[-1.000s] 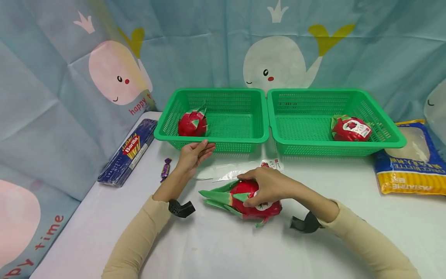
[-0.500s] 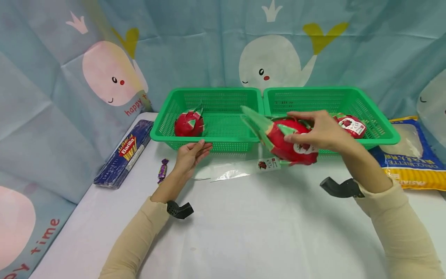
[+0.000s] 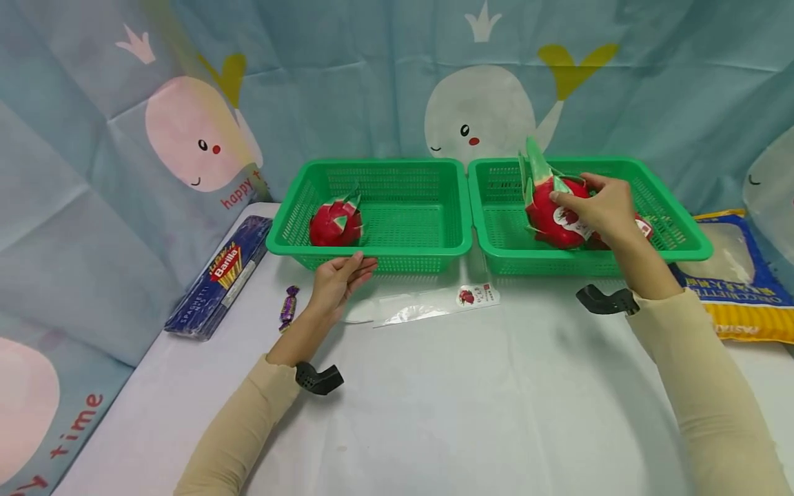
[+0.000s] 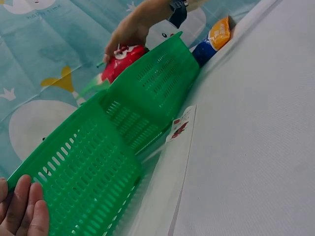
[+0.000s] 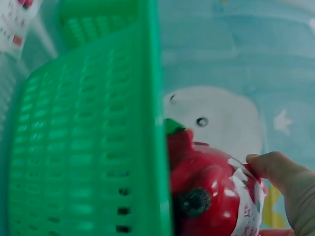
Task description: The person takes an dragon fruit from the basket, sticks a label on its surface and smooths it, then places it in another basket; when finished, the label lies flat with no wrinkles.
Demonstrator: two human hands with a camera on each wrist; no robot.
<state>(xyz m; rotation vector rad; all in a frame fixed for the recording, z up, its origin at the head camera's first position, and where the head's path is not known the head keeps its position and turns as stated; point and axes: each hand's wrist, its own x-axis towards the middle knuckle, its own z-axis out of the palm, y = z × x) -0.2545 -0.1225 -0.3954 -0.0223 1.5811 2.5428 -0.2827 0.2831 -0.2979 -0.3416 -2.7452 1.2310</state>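
My right hand [image 3: 604, 207] grips a red dragon fruit [image 3: 552, 213] with long green leaf tips and a white label, over the right green basket [image 3: 657, 265]. In the right wrist view the basket wall hides part of this dragon fruit [image 5: 206, 191]. Another labelled dragon fruit [image 3: 644, 226] lies in that basket, mostly hidden behind the held one and my hand. My left hand [image 3: 338, 279] pinches the front rim of the left green basket [image 3: 422, 253] between thumb and fingers. Inside this basket, at its left end, sits a dragon fruit [image 3: 335, 224].
A clear plastic sleeve [image 3: 422, 306] with a fruit label lies before the baskets. The purple wrapped candy [image 3: 288, 308] is left of my left hand, beside a blue Barilla spaghetti pack [image 3: 220, 275]. At the far right lies a blue and yellow pasta bag [image 3: 738, 275]. A whale-print curtain [image 3: 372, 83] hangs behind.
My right hand has lifted the dragon fruit off the table and carried it right and away, over the right basket. The left hand has stayed at the left basket's rim.
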